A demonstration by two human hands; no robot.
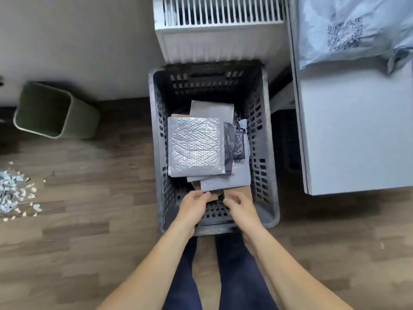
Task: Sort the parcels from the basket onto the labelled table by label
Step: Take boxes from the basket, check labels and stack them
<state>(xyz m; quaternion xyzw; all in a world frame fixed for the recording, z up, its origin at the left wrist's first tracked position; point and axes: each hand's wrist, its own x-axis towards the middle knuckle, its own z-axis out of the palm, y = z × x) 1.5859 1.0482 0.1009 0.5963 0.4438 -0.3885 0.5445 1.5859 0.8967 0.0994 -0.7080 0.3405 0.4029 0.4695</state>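
A dark grey slotted basket (266, 153) stands on the floor in front of me with several parcels inside. On top lies a silver bubble mailer (195, 146), beside a black plastic bag (232, 144) and grey mailers (225, 183). At the near end, brown cardboard pieces (240, 192) stick out from under the grey mailers. My left hand (193, 205) and my right hand (240, 208) reach into the basket, fingers curled at the cardboard's near edge. The white table (357, 135) is at the right, with a light blue poly parcel (348, 30) on its far part.
A white radiator (219, 27) stands behind the basket. A green waste bin (51, 110) sits on the wooden floor at the left. Shredded paper scraps (13, 193) lie at the far left. My legs are below the basket.
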